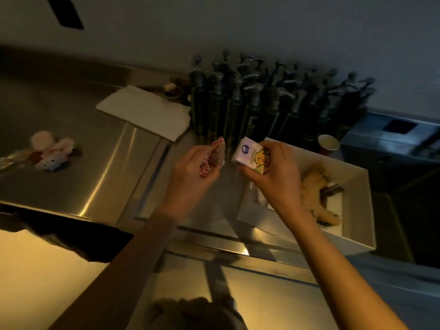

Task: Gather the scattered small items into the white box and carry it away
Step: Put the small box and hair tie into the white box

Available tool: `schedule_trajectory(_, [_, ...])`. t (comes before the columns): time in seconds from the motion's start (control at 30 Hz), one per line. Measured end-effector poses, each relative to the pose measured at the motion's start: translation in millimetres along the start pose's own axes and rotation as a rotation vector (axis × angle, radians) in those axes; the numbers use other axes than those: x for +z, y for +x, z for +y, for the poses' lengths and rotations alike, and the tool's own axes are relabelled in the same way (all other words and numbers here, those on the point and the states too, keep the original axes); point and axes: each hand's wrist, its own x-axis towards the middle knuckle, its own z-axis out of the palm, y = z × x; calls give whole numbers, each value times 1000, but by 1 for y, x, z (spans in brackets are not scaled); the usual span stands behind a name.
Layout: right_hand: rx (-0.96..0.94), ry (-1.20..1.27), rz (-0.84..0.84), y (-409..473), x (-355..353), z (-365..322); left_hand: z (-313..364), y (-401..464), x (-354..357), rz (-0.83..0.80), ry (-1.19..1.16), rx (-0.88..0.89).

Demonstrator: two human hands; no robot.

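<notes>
My right hand [273, 177] grips a small white tissue pack [250, 156] printed with a yellow cartoon bear, held just left of the white box [357, 239]. That open box stands at the right on the steel counter, with a tan plush toy [316, 189] lying in it. My left hand [190, 172] is closed on a small red-and-white striped item [215, 154], close beside the pack. A pink plush toy cluster [51, 151] lies far left on the counter.
Several dark pump bottles [273, 98] crowd the back of the steel counter [71, 115]. A white folded paper [145, 113] lies left of them. A paper cup [328, 142] stands behind the box. A small brown object [172, 90] sits by the wall.
</notes>
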Motion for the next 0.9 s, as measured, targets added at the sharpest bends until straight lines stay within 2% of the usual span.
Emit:
schedule_trajectory(0.27, [129,74,51,-23,-81,94,71,9,90,-135,-107,37])
schedule_trajectory(0.47, [205,39,58,-53,-105,134,99,8,128,-242,-153,73])
schedule_trajectory(0.67, [292,-42,70,-69,-113,153,103,8,148,-340,-154,128])
schedule_trajectory(0.9, [266,39,61,-65,-114,149,103,12,153,-396,-93,121])
